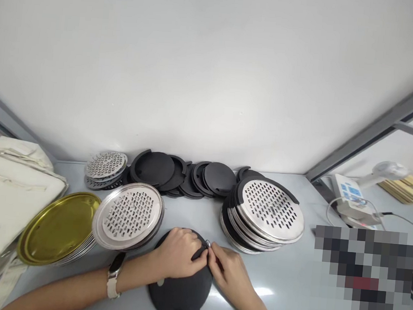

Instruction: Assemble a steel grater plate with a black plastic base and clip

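Observation:
A round black disc (180, 295) lies on the table in front of me. My left hand (182, 254) is closed over its upper part, fingers curled and thumb pointing right. At the disc's upper right edge, my right hand (226, 268) pinches a small shiny metal piece (208, 243) between thumb and finger; its exact kind is too small to make out. The tips of both hands nearly meet there. Just left of the disc is a stack topped by a round metal grater plate (129, 213). To the right, another stack carries a grater plate with a black rim (272, 204).
Gold-coloured round trays (59, 229) are stacked at the left, beside a cream bag (4, 195). Along the wall lie smaller grater plates (106, 165) and several black discs (220, 178). A white device (350, 191) with cables stands at the right, near a pixelated patch.

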{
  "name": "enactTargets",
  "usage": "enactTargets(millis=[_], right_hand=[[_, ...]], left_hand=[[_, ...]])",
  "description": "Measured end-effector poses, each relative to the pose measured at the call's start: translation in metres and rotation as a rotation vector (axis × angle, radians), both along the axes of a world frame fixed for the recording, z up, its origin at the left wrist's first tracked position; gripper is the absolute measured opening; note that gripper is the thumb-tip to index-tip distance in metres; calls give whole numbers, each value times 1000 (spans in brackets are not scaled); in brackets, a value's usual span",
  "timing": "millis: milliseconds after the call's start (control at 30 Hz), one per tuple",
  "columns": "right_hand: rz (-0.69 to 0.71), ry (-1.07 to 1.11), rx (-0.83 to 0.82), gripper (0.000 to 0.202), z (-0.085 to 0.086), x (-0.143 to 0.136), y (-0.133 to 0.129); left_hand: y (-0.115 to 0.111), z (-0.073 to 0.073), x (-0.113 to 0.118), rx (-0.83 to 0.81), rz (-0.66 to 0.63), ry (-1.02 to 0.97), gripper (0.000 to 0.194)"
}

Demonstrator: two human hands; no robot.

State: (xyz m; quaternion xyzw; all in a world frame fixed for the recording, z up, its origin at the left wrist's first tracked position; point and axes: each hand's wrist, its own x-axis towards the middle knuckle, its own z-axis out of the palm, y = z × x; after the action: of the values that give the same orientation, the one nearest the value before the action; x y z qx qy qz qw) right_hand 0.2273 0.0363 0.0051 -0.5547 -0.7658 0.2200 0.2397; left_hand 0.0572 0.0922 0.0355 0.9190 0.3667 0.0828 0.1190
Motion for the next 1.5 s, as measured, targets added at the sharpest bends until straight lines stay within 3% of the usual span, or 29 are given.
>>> enactTargets(millis=[400,1167,1500], right_hand=[[23,-51,42,24,-1,0,1],[34,-61,57,23,-3,2,0],[10,-34,66,25,0,1,-2]], left_hand=[[1,0,-5,24,-106,5,19],[-2,-4,-1,8,-12,-27,18],[8,-3,-2,16,85,-27,25]])
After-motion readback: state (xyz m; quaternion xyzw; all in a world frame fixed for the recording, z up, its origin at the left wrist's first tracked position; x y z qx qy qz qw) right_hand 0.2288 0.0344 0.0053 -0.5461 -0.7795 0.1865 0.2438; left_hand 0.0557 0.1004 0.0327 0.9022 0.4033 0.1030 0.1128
